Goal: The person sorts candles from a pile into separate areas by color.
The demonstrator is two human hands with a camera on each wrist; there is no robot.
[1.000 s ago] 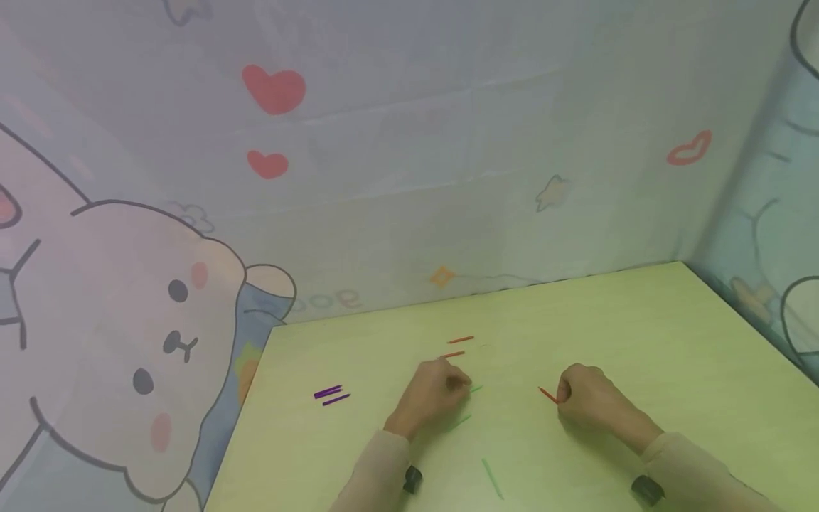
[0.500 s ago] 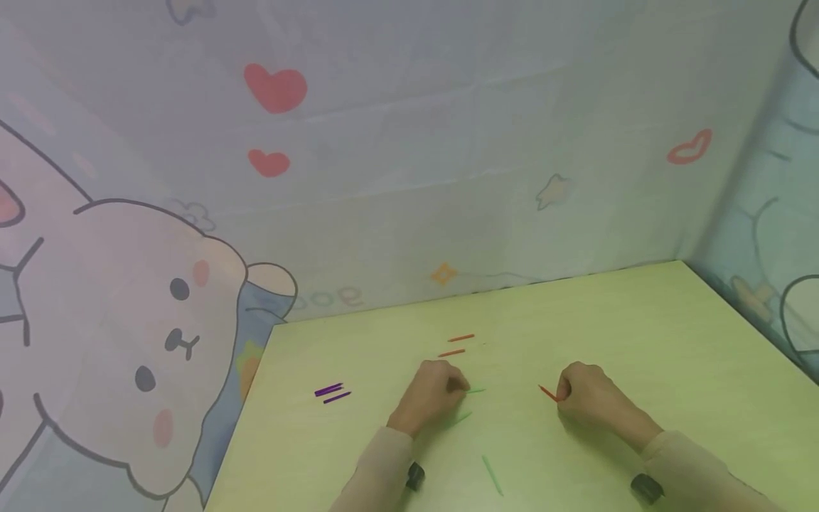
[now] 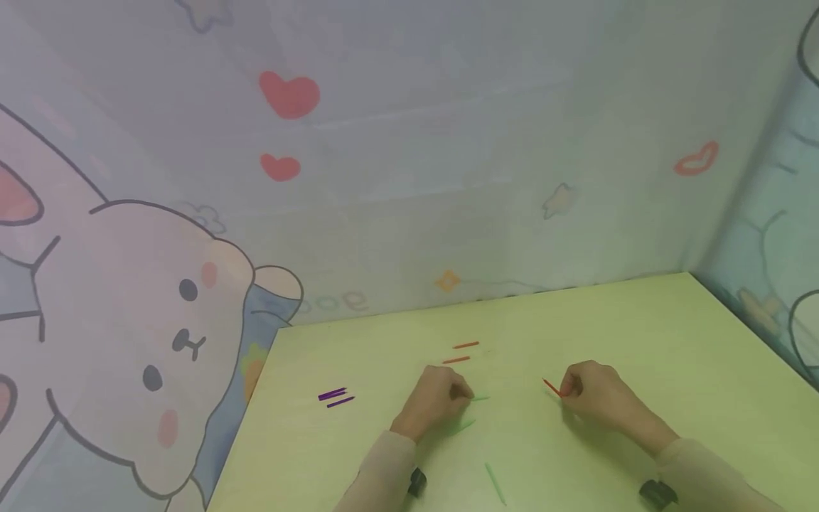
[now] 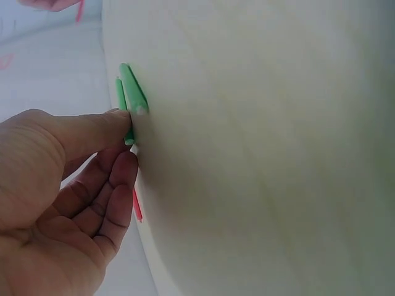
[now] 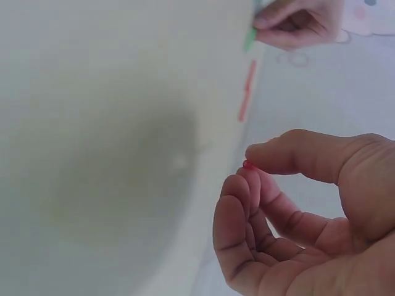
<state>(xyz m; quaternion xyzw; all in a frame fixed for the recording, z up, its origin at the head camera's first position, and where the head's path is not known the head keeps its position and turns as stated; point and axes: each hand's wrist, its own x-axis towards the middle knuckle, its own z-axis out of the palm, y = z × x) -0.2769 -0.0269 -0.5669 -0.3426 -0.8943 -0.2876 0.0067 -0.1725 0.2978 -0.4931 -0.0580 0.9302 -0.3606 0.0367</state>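
My left hand (image 3: 434,402) pinches a slim green crayon (image 3: 481,398) between thumb and fingertips, low over the table. In the left wrist view, the pinched green crayon (image 4: 120,92) lies beside a second green crayon (image 4: 134,89) that is on the tabletop. A third green crayon (image 3: 495,485) rests nearer the front. To the right, my right hand (image 3: 595,395) holds a red crayon (image 3: 551,387) by one end, its tip angled toward the back left. Only the red crayon's end (image 5: 247,164) shows between thumb and finger in the right wrist view.
Two orange-red crayons (image 3: 461,360) lie behind the left hand. Farther left are three purple crayons (image 3: 340,402) close together. The yellow-green table (image 3: 640,320) meets a cloth wall (image 3: 416,213) printed with hearts and a rabbit.
The green crayon in my left fingers has turned from slightly tilted to nearly level. The right hand keeps its pinch on the red crayon, almost still. The head view has shifted a little.
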